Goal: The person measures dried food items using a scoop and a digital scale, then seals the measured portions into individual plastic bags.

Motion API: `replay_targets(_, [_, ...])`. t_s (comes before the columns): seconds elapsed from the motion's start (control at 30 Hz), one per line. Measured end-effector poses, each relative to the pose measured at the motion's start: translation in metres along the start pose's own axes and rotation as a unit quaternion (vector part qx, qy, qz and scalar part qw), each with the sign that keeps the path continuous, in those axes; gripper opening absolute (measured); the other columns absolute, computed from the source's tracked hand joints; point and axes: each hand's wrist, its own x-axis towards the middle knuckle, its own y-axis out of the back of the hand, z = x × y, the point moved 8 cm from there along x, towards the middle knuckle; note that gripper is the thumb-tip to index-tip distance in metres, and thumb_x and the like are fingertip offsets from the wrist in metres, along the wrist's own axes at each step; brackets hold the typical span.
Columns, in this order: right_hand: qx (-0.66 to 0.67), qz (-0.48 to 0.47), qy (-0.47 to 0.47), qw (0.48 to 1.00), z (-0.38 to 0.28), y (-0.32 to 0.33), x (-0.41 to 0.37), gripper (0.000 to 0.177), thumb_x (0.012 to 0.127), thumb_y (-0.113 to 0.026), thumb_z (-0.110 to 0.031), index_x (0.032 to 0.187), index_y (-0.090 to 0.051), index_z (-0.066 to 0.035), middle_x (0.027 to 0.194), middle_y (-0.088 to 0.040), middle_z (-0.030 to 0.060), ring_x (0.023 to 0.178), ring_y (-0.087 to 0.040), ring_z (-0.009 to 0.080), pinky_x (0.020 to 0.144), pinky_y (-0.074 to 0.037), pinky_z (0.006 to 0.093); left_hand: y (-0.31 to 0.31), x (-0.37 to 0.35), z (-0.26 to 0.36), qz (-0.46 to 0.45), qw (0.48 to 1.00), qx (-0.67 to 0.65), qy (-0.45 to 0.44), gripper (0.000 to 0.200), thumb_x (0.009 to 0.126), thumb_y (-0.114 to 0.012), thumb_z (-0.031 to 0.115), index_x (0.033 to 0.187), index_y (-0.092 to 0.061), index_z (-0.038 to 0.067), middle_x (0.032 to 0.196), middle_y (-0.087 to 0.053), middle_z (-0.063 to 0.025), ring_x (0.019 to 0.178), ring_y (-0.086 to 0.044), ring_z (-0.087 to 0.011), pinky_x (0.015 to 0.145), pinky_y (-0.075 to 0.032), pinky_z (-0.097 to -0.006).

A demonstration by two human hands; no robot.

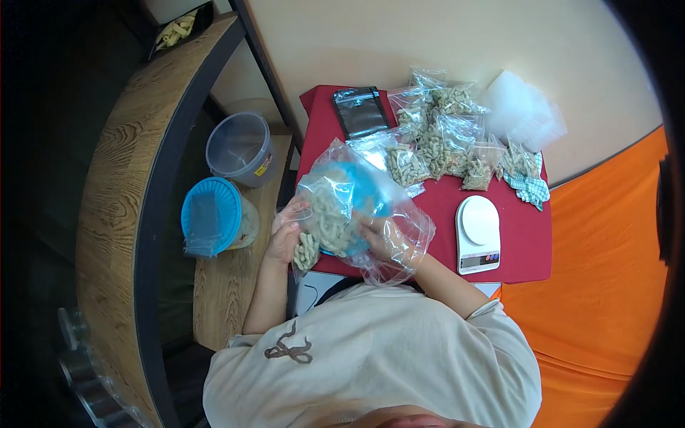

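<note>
In front of my chest, a large clear plastic bag (332, 214) of pale green, finger-shaped pieces bulges between my hands. Something blue (371, 189) shows through its upper part. My left hand (285, 227) is closed on a small clear bag (305, 255) with similar pieces, right beside the large bag. On the other side, my right hand (387, 239) grips the large bag, its fingers partly covered by loose, crinkled plastic.
Several filled clear bags (435, 143) crowd the back of the red table (442, 214), near a black pouch (360, 112) and a checked cloth (529, 189). A white kitchen scale (478, 232) lies to the right. A blue-lidded tub (212, 214) and an open tub (240, 150) stand left.
</note>
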Motion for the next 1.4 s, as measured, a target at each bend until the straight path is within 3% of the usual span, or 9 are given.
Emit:
replay_targets(0.07, [0.021, -0.001, -0.03, 0.999, 0.005, -0.001, 0.002, 0.035, 0.089, -0.05, -0.008, 0.124, -0.051, -0.004, 0.076, -0.06, 0.003, 0.063, -0.054, 0.0115, 0.058, -0.045, 0.0266, 0.001, 0.0, 0.003, -0.003, 1.0, -0.014, -0.012, 0.058, 0.069, -0.062, 0.017, 0.119, -0.045, -0.005, 0.118, -0.049, -0.0106, 0.112, -0.048, -0.0222, 0.1, -0.035, -0.0362])
replay_targets(0.13, [0.216, -0.009, -0.255, 0.942, 0.025, -0.005, -0.006, 0.026, 0.088, -0.051, -0.009, 0.112, -0.059, -0.003, 0.073, -0.059, 0.0043, 0.058, -0.051, 0.0102, 0.051, -0.041, 0.026, 0.001, 0.0, 0.002, -0.003, 1.0, -0.023, -0.017, 0.057, 0.069, -0.062, 0.017, 0.118, -0.045, -0.006, 0.121, -0.047, -0.0115, 0.113, -0.047, -0.0228, 0.1, -0.035, -0.0367])
replay_targets(0.33, [0.301, 0.019, -0.279, 0.912, 0.039, 0.004, -0.026, 0.026, 0.089, -0.053, -0.011, 0.114, -0.06, -0.007, 0.073, -0.057, 0.0001, 0.058, -0.05, 0.0072, 0.05, -0.038, 0.0218, 0.01, 0.002, 0.004, -0.012, 0.999, -0.005, -0.041, 0.053, 0.07, -0.06, 0.017, 0.115, -0.049, -0.007, 0.136, -0.036, -0.0153, 0.118, -0.044, -0.025, 0.102, -0.033, -0.0382])
replay_targets(0.37, [0.508, -0.008, -0.221, 0.833, 0.067, -0.006, -0.03, 0.032, 0.088, -0.056, -0.012, 0.119, -0.056, -0.007, 0.077, -0.059, 0.0023, 0.062, -0.052, 0.0068, 0.055, -0.042, 0.0229, 0.011, 0.003, 0.006, -0.017, 0.999, -0.002, -0.041, 0.052, 0.07, -0.06, 0.017, 0.115, -0.05, -0.007, 0.139, -0.033, -0.0161, 0.119, -0.043, -0.0254, 0.103, -0.032, -0.0383])
replay_targets(0.4, [0.507, -0.002, -0.217, 0.834, 0.067, -0.002, -0.041, 0.032, 0.088, -0.056, -0.012, 0.119, -0.056, -0.007, 0.077, -0.059, 0.0023, 0.062, -0.052, 0.0068, 0.055, -0.042, 0.0229, 0.01, 0.003, 0.009, -0.024, 0.999, -0.002, -0.039, 0.052, 0.07, -0.06, 0.017, 0.115, -0.05, -0.007, 0.139, -0.033, -0.0161, 0.119, -0.043, -0.0254, 0.103, -0.032, -0.0383])
replay_targets(0.5, [0.003, 0.064, -0.026, 0.998, 0.008, 0.04, -0.059, 0.026, 0.084, -0.059, -0.01, 0.109, -0.06, -0.001, 0.086, -0.062, 0.0035, 0.073, -0.055, 0.0086, 0.063, -0.044, 0.0254, 0.012, 0.002, 0.032, 0.002, 0.992, 0.065, -0.111, 0.053, 0.069, -0.06, 0.016, 0.116, -0.051, -0.005, 0.141, -0.03, -0.0186, 0.124, -0.037, -0.0265, 0.106, -0.025, -0.0378])
replay_targets(0.6, [0.236, 0.033, -0.23, 0.943, 0.042, 0.037, -0.095, 0.019, 0.087, -0.054, -0.007, 0.104, -0.061, 0.0, 0.086, -0.06, 0.001, 0.075, -0.052, 0.0083, 0.065, -0.043, 0.0241, 0.005, -0.002, 0.056, -0.009, 0.978, 0.149, -0.145, 0.054, 0.068, -0.061, 0.016, 0.117, -0.051, -0.004, 0.14, -0.031, -0.0195, 0.127, -0.035, -0.0268, 0.107, -0.024, -0.0377])
replay_targets(0.9, [0.21, -0.022, -0.224, 0.952, 0.03, 0.076, -0.112, 0.027, 0.093, -0.046, -0.009, 0.118, -0.056, -0.003, 0.075, -0.052, -0.0035, 0.071, -0.046, 0.0056, 0.066, -0.039, 0.0206, -0.033, -0.006, 0.097, 0.022, 0.954, 0.181, -0.239, 0.063, 0.066, -0.066, 0.022, 0.12, -0.042, -0.002, 0.113, -0.051, -0.0153, 0.104, -0.051, -0.0268, 0.096, -0.037, -0.0384])
replay_targets(1.4, [0.207, -0.115, -0.158, 0.958, 0.032, 0.119, -0.134, 0.035, 0.093, -0.044, -0.009, 0.127, -0.051, -0.008, 0.073, -0.053, -0.0029, 0.071, -0.047, 0.0073, 0.072, -0.04, 0.0222, -0.196, -0.059, 0.086, -0.053, 0.898, 0.196, -0.389, 0.071, 0.068, -0.069, 0.031, 0.122, -0.038, -0.002, 0.105, -0.049, -0.0123, 0.098, -0.049, -0.0258, 0.091, -0.037, -0.037])
